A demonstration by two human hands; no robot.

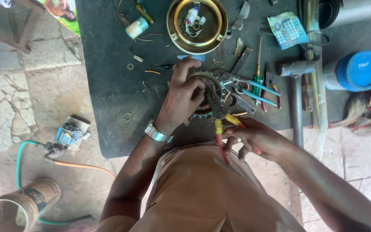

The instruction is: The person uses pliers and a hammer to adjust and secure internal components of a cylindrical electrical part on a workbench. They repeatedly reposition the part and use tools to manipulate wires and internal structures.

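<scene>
We are pressing our left hand (181,96) down on a round motor stator (205,92) lying on the dark mat (108,86), fingers curled over its rim and hiding much of it. Our right hand (254,139) is gripping red-and-yellow-handled pliers (220,129), jaws reaching into the stator's edge. Loose tools are crowding the right; bare mat is lying open to the left.

Soft, even daylight; shadows faint (none hard-edged); right hand (254,139) motion-blurred; slight stretch at the frame edges.
</scene>
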